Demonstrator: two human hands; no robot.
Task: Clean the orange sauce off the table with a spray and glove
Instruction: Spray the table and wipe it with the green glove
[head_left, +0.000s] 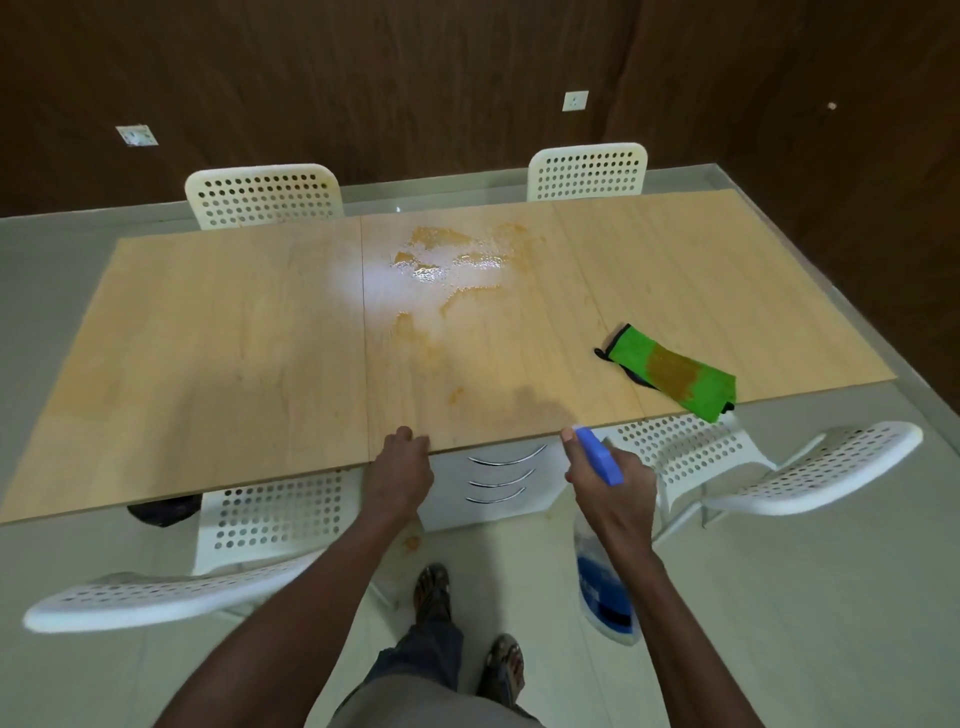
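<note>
At table (208, 332) near edge, left hand (400, 467) rests relaxed; right hand (613, 488) grips spray bottle (602, 582); stained glove (675, 371) beside; chairs (260, 551) flanking

Bare forearms, dark trousers (421, 660), patterned sandals (432, 590), grey top (426, 709)

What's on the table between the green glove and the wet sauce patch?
Head view: only bare wood of the table between the glove and sauce patch.

The counter (208, 332) is pale matt wood-grain laminate, wet and glossy where the orange sauce (457, 254) lies, the glove (670, 371) right of it fuzzy green cloth, the chairs (265, 195) perforated white plastic.
</note>
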